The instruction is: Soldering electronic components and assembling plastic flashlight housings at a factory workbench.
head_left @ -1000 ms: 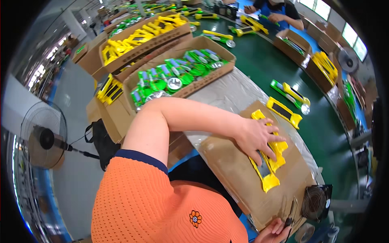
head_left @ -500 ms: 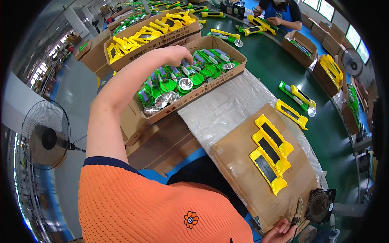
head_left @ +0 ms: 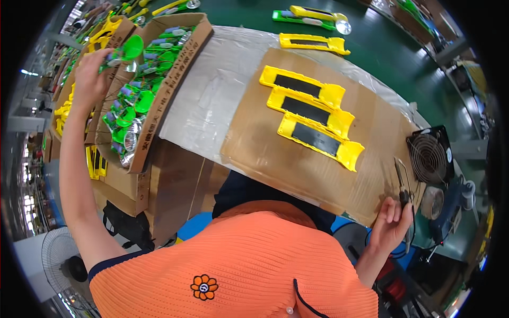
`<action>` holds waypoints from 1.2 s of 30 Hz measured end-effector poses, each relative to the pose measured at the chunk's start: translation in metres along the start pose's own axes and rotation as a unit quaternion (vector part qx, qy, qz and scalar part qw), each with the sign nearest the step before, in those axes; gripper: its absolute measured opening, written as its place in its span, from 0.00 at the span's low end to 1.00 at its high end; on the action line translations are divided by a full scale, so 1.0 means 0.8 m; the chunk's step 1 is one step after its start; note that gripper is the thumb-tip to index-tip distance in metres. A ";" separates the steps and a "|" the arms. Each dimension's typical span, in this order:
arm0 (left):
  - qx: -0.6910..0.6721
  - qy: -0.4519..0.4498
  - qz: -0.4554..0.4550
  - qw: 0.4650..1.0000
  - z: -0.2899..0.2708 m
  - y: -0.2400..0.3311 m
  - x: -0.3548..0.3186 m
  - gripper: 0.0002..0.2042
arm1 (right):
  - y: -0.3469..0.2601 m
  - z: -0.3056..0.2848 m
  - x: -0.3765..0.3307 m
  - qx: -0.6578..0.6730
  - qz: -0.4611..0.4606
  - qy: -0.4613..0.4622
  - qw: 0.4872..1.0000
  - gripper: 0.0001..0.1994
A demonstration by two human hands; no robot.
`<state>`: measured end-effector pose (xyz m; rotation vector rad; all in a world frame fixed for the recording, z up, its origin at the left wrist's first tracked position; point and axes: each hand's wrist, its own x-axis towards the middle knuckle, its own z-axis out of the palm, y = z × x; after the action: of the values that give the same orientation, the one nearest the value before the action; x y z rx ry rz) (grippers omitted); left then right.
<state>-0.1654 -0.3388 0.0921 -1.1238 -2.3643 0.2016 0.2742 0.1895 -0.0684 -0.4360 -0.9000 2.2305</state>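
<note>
My left hand (head_left: 91, 77) is lifted over the far left carton, its fingers closed round a green plastic lamp part (head_left: 132, 47) with a rounded cup end. Below it stands an open cardboard carton (head_left: 169, 87), packed with similar green parts (head_left: 144, 102) that carry purple-grey cylinders, wires and shiny reflectors (head_left: 132, 135). At the right, my right hand (head_left: 391, 222) grips a soldering iron (head_left: 404, 193), its tip pointing away from me. Between the hands, three yellow lamp casings (head_left: 318, 139) with dark panels lie side by side on a cardboard sheet (head_left: 265, 151).
A black fan (head_left: 429, 156) stands beside the iron, with a tape roll (head_left: 432, 203) near it. Beyond the sheet lie another yellow casing (head_left: 313, 43) and a green-and-yellow pair (head_left: 313, 18) on the green table. A floor fan (head_left: 71, 267) is at lower left.
My left hand has come up out of the carton with a green lamp part. The view has turned, so the cartons now sit farther left. My right hand still holds the soldering iron.
</note>
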 end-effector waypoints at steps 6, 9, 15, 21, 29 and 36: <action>-0.256 -0.053 0.086 0.961 -0.059 0.233 0.049 0.24 | -0.008 0.028 -0.012 -0.039 0.019 -0.031 0.999 0.05; -0.303 -0.119 0.183 0.928 -0.028 0.344 0.045 0.22 | -0.005 0.038 -0.017 -0.044 0.022 -0.036 0.998 0.04; -0.385 -0.168 0.156 0.894 -0.006 0.398 0.063 0.20 | -0.002 0.055 -0.031 -0.053 0.037 -0.074 0.995 0.07; -0.500 -0.122 0.056 0.856 0.005 0.426 0.065 0.12 | 0.017 0.080 -0.052 -0.141 0.080 -0.085 0.983 0.12; -0.609 -0.137 0.040 0.780 0.013 0.420 0.061 0.07 | 0.039 0.079 -0.047 -0.164 0.125 -0.089 0.974 0.11; -0.498 -0.096 0.052 0.860 0.013 0.431 0.060 0.04 | 0.047 0.096 -0.037 -0.183 0.147 -0.087 0.968 0.09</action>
<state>0.0397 -0.0782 -0.0157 -1.7192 -2.6024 -1.0439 0.2373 0.1121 -0.0396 -0.5790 -1.4331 2.3987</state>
